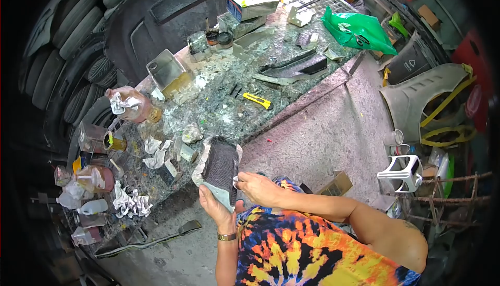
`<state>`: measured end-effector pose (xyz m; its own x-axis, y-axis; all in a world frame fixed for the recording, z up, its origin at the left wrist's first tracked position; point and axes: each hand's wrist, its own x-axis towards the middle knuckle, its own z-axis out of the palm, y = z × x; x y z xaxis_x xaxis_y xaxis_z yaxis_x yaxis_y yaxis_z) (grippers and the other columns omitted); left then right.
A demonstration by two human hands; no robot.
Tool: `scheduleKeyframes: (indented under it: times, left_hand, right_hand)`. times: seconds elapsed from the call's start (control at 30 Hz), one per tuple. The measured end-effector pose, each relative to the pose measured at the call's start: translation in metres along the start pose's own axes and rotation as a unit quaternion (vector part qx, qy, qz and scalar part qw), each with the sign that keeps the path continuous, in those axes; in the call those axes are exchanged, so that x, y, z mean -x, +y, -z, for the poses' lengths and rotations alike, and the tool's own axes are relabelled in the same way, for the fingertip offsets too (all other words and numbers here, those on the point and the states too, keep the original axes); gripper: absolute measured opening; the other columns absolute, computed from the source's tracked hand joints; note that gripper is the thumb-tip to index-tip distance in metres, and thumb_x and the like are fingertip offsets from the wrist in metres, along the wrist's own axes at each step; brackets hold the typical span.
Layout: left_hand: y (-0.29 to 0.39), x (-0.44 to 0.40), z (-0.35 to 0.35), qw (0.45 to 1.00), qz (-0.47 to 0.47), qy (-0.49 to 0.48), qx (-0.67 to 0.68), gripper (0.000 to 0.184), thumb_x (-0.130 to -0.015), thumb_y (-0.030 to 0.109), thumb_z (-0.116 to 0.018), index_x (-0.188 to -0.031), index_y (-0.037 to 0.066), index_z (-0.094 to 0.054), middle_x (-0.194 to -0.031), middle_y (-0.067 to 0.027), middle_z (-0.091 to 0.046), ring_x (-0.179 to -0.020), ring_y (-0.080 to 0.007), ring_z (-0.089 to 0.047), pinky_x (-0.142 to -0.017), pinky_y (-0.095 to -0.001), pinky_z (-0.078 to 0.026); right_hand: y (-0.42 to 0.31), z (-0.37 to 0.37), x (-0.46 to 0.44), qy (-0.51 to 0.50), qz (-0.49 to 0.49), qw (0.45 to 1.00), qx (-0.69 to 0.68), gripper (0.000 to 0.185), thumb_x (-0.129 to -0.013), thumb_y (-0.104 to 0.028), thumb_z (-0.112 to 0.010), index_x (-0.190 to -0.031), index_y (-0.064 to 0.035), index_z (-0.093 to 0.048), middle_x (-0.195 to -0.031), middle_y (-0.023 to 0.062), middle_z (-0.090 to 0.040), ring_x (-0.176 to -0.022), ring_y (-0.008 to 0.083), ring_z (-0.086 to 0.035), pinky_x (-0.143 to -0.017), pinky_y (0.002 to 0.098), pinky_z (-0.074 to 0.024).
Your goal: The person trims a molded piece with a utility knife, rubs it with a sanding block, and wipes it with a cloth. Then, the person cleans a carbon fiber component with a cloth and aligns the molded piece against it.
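A dark panel with a woven, carbon-fibre look (pixel 221 163) and pale ragged edges is held up in front of me, over the near edge of the workbench. My left hand (pixel 217 207), with a watch on its wrist, grips the panel's lower end, thumb along the side. At the panel's right edge, my right hand (pixel 260 189) is closed in a pinch; something small and pale shows at its fingertips, too small to name. On the bench beyond lie a yellow utility knife (pixel 258 100) and a similar dark woven part (pixel 294 66).
The stained workbench (pixel 208 98) carries a pink jug (pixel 127 104), a rectangular metal can (pixel 167 70), crumpled paper (pixel 130 202) and a green bag (pixel 354 31). A long dark strip (pixel 151 239) lies low on the left. A white stool (pixel 400 174) stands right. Tyres (pixel 78 31) line the left.
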<state>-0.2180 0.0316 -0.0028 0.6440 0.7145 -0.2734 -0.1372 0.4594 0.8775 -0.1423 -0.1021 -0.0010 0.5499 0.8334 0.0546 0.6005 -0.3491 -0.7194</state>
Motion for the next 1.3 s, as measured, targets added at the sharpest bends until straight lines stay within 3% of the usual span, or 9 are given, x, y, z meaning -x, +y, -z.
scheduleKeyframes:
  times: [0.13,0.2,0.27,0.33,0.4,0.6,0.7,1.13,1.3]
  left_hand:
    - [-0.003,-0.003,0.002,1.0,0.001,-0.001,0.009,0.046,-0.098,0.043,-0.052,-0.117,0.0,-0.055,-0.111,-0.0054,-0.06,-0.097,-0.0159,-0.058,-0.083,-0.0312,-0.047]
    - [-0.002,-0.003,0.01,0.999,0.017,0.03,0.002,0.046,-0.098,0.043,-0.052,-0.117,0.001,-0.055,-0.11,-0.0045,-0.06,-0.096,-0.0151,-0.058,-0.083,-0.0309,-0.047]
    - [-0.003,-0.006,0.011,1.0,-0.001,0.013,0.004,0.049,-0.098,0.044,-0.052,-0.119,0.001,-0.054,-0.114,-0.0067,-0.059,-0.1,-0.0177,-0.058,-0.087,-0.0328,-0.047]
    - [0.001,-0.006,0.008,0.997,0.017,0.073,0.013,0.054,-0.097,0.047,-0.053,-0.123,0.0,-0.051,-0.119,-0.0093,-0.056,-0.105,-0.0209,-0.057,-0.092,-0.0357,-0.046]
    - [0.006,-0.006,0.01,0.997,0.032,0.066,0.009,0.059,-0.096,0.048,-0.053,-0.128,-0.001,-0.048,-0.123,-0.0113,-0.054,-0.109,-0.0234,-0.055,-0.095,-0.0379,-0.046]
    - [0.007,-0.006,0.003,0.998,0.023,0.06,0.001,0.061,-0.097,0.05,-0.05,-0.129,-0.002,-0.046,-0.124,-0.0117,-0.053,-0.11,-0.0234,-0.055,-0.094,-0.0381,-0.046]
    - [0.005,-0.004,-0.005,0.996,0.031,0.08,-0.016,0.059,-0.098,0.048,-0.05,-0.128,-0.002,-0.047,-0.123,-0.0116,-0.054,-0.11,-0.0229,-0.054,-0.094,-0.0372,-0.046]
    - [0.009,0.001,-0.014,0.999,0.023,0.019,-0.026,0.057,-0.099,0.044,-0.05,-0.129,-0.004,-0.048,-0.124,-0.0105,-0.054,-0.109,-0.0215,-0.055,-0.093,-0.035,-0.044]
    - [0.007,-0.002,-0.009,1.0,0.024,0.007,-0.003,0.057,-0.099,0.045,-0.049,-0.127,-0.003,-0.049,-0.123,-0.0109,-0.054,-0.109,-0.022,-0.055,-0.093,-0.0352,-0.045]
  right_hand:
    - [-0.012,0.019,0.007,-0.031,0.07,0.996,-0.053,0.023,-0.074,-0.004,-0.067,-0.096,0.0034,-0.062,-0.094,0.0155,-0.053,-0.092,0.0328,-0.058,-0.081,0.0406,-0.0473]
    - [-0.026,0.054,0.006,-0.116,0.071,0.938,-0.318,0.027,-0.08,-0.006,-0.066,-0.106,0.0,-0.064,-0.096,0.0141,-0.055,-0.092,0.0304,-0.058,-0.081,0.0385,-0.0472]
    - [0.005,0.048,-0.003,-0.012,0.099,0.955,-0.279,0.025,-0.085,-0.005,-0.063,-0.11,-0.0024,-0.065,-0.095,0.0081,-0.061,-0.091,0.0218,-0.06,-0.08,0.033,-0.0473]
    - [0.031,0.052,-0.011,-0.016,-0.193,0.833,-0.518,0.027,-0.086,-0.007,-0.066,-0.113,-0.0027,-0.063,-0.1,0.0045,-0.064,-0.092,0.0146,-0.061,-0.082,0.0296,-0.0473]
    - [0.058,0.045,-0.019,0.019,-0.222,0.799,-0.558,0.036,-0.085,-0.009,-0.069,-0.119,-0.0026,-0.059,-0.104,0.0038,-0.064,-0.091,0.0106,-0.06,-0.082,0.0277,-0.048]
    - [0.069,-0.022,-0.046,0.156,-0.237,0.814,-0.507,0.024,-0.083,-0.006,-0.068,-0.105,-0.0014,-0.058,-0.102,0.0094,-0.064,-0.095,0.0173,-0.062,-0.083,0.0305,-0.0478]
    - [0.059,-0.026,-0.042,0.174,-0.156,0.955,-0.183,0.032,-0.084,-0.014,-0.067,-0.111,0.0002,-0.057,-0.105,0.0189,-0.054,-0.098,0.0368,-0.058,-0.083,0.0418,-0.048]
    - [0.022,-0.002,-0.012,0.055,-0.104,0.99,-0.081,0.024,-0.086,-0.002,-0.057,-0.11,-0.0007,-0.061,-0.094,0.0157,-0.051,-0.091,0.0356,-0.059,-0.077,0.0415,-0.0483]
    - [0.037,0.004,-0.009,-0.015,-0.007,0.968,-0.252,0.018,-0.085,-0.006,-0.058,-0.102,0.0,-0.064,-0.101,0.0135,-0.055,-0.093,0.0304,-0.061,-0.082,0.0399,-0.048]
